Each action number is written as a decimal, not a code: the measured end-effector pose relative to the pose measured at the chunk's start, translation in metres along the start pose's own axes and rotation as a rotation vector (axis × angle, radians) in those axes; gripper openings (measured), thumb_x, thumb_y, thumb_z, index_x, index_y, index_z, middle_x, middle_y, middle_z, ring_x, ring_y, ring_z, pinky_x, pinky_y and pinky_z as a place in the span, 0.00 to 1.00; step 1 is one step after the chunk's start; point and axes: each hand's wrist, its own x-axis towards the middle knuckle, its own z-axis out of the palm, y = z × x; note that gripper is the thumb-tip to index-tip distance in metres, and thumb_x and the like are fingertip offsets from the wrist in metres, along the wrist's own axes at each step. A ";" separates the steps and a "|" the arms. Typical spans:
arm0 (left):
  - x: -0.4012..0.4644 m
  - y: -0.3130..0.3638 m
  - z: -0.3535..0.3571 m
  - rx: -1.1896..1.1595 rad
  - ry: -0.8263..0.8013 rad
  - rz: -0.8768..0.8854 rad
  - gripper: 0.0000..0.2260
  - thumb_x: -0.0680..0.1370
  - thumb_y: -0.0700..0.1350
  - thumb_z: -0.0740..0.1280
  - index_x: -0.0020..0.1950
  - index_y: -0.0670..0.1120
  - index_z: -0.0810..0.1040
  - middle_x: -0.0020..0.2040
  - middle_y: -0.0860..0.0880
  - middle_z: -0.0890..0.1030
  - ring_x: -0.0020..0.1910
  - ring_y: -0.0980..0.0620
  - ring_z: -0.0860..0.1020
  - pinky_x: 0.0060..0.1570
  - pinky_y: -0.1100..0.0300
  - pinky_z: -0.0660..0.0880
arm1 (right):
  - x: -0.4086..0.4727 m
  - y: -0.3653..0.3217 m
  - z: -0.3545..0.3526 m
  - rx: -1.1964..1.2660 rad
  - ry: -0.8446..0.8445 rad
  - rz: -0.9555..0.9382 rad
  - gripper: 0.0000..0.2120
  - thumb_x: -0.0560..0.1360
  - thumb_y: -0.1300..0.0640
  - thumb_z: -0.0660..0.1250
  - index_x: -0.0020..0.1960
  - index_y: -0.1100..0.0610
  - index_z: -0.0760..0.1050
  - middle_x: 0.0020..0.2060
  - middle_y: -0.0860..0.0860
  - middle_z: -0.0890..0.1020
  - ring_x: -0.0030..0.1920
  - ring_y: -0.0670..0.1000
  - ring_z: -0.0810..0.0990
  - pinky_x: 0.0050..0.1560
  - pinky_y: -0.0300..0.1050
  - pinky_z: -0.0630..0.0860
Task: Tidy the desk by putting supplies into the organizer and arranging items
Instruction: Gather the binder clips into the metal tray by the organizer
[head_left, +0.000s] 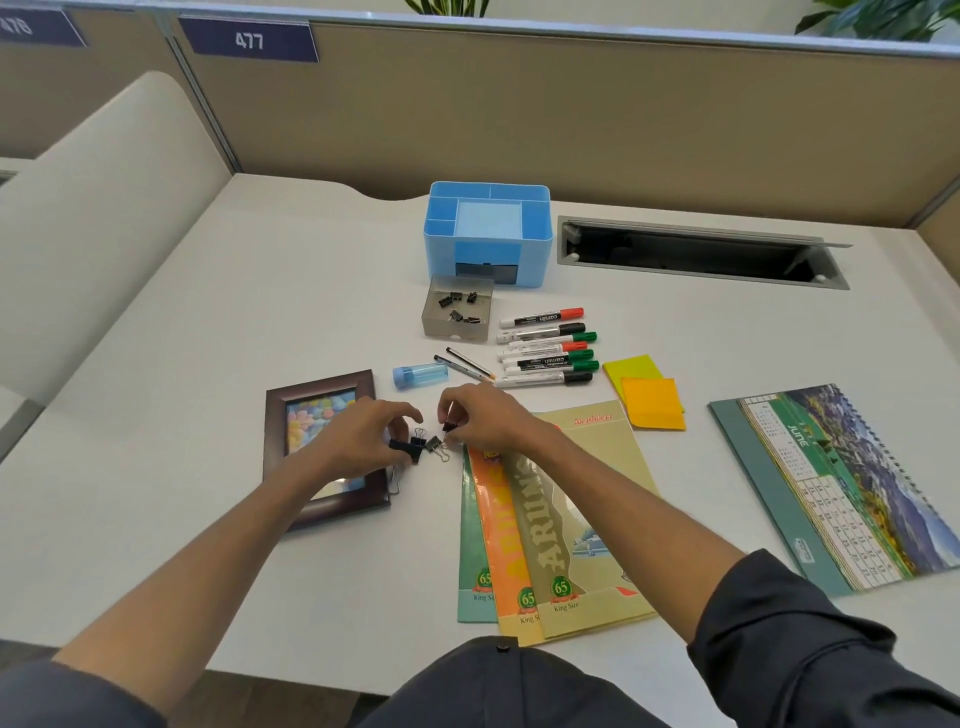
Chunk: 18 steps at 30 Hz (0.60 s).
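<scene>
White cubicle desk, tan partition, left hand and right hand each pinching binder clips.

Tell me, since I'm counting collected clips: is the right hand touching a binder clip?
Touching. The head view shows the right hand pinching a black binder clip between its fingertips, above the desk.

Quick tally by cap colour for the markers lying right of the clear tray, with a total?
Red-capped markers: 2
Green-capped markers: 3
Black-capped markers: 2
Total: 7 markers, all lying on the desk, none yet in the blue organizer.
</scene>
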 end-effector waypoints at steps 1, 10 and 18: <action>0.001 -0.001 -0.001 -0.006 -0.005 0.001 0.22 0.67 0.50 0.77 0.59 0.52 0.78 0.44 0.57 0.83 0.41 0.58 0.79 0.42 0.60 0.75 | 0.000 0.000 -0.002 0.032 0.005 0.001 0.10 0.69 0.56 0.75 0.48 0.51 0.79 0.44 0.46 0.82 0.45 0.47 0.80 0.50 0.51 0.80; 0.004 -0.006 -0.006 0.019 -0.050 0.031 0.20 0.69 0.52 0.74 0.60 0.54 0.78 0.43 0.60 0.82 0.40 0.59 0.79 0.45 0.57 0.77 | 0.010 0.008 -0.022 0.264 0.116 0.027 0.10 0.67 0.58 0.78 0.46 0.55 0.81 0.41 0.50 0.85 0.42 0.50 0.83 0.49 0.52 0.81; 0.005 -0.006 -0.006 0.139 -0.106 0.071 0.28 0.67 0.51 0.75 0.65 0.54 0.74 0.48 0.56 0.81 0.39 0.58 0.77 0.44 0.59 0.76 | 0.012 0.013 -0.030 0.327 0.163 0.037 0.09 0.69 0.61 0.76 0.49 0.59 0.82 0.43 0.52 0.85 0.45 0.51 0.83 0.51 0.47 0.80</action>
